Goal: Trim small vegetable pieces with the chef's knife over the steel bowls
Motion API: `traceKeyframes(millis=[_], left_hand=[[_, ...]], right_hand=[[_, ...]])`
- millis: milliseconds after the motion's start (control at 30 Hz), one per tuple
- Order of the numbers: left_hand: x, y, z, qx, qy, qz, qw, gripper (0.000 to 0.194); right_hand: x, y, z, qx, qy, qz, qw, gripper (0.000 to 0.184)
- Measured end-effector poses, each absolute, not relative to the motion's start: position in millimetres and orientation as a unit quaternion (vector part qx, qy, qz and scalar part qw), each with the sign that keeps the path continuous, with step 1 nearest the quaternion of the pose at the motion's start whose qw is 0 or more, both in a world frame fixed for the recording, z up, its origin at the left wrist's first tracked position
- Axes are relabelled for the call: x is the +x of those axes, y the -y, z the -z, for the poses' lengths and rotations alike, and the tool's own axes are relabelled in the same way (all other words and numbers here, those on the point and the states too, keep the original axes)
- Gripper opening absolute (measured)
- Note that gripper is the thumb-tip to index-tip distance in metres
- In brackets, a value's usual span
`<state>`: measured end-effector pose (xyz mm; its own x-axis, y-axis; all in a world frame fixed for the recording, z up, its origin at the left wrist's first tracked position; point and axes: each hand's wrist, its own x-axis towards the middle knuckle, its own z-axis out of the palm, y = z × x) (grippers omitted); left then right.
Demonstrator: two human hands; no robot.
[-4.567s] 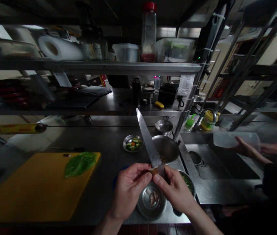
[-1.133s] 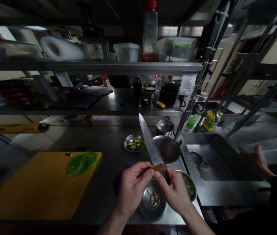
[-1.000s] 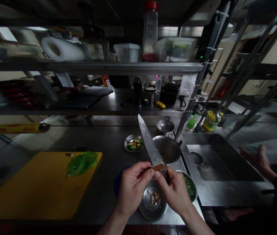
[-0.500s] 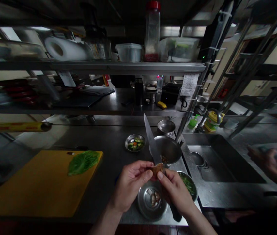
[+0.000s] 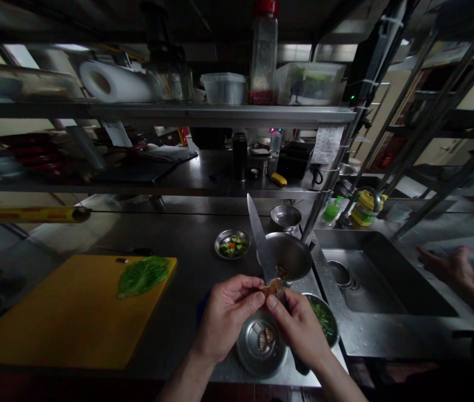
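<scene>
My left hand (image 5: 230,315) is closed, its thumb and fingers pinching a small brown piece of food (image 5: 271,287) that looks like a mushroom cap. My right hand (image 5: 301,324) grips a long kitchen knife (image 5: 258,234) by its black handle, blade pointing away from me. The right thumb also presses on the brown piece, beside the blade. Below both hands sits a round metal bowl (image 5: 247,357) with a few brown-and-white striped pieces (image 5: 265,339) in it. Just beyond, a larger metal bowl (image 5: 299,254) contains small brown bits.
A yellow cutting board (image 5: 61,318) with a green leaf (image 5: 142,276) lies left. A small dish (image 5: 232,244) holds chopped vegetables; a bowl of greens (image 5: 322,318) stands right. The sink (image 5: 387,273) is further right, where another person's hand (image 5: 456,268) holds a clear container. Shelves (image 5: 220,114) cross ahead.
Both my hands stay nearly in place, the brown piece turned slightly between the fingers. The other person's hand and container at right have shifted a little leftward and up.
</scene>
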<state>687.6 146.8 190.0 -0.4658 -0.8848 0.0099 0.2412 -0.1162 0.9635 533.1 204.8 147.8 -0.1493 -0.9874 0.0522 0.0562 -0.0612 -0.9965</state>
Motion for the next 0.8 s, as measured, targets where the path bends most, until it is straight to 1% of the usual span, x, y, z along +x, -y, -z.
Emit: traceKeyframes(millis=[167, 567, 633, 700, 800], left_hand=[[685.3, -149.1, -187.9, 0.332, 0.519, 0.668, 0.417, 0.025], [680.6, -149.9, -187.3, 0.340, 0.538, 0.642, 0.428, 0.023], [679.0, -150.3, -189.6, 0.333, 0.523, 0.654, 0.434, 0.024], [678.3, -150.4, -192.5, 0.322, 0.507, 0.673, 0.432, 0.028], [680.7, -149.1, -195.6, 0.313, 0.494, 0.702, 0.407, 0.033]], right_hand=[[532.6, -204.8, -143.9, -0.474, -0.540, 0.564, 0.408, 0.048], [530.4, -203.4, -139.5, -0.484, -0.579, 0.555, 0.349, 0.047], [530.6, -202.4, -140.2, -0.483, -0.574, 0.559, 0.354, 0.047], [531.2, -201.2, -141.0, -0.472, -0.559, 0.569, 0.376, 0.047], [532.4, -200.7, -141.9, -0.436, -0.519, 0.582, 0.449, 0.052]])
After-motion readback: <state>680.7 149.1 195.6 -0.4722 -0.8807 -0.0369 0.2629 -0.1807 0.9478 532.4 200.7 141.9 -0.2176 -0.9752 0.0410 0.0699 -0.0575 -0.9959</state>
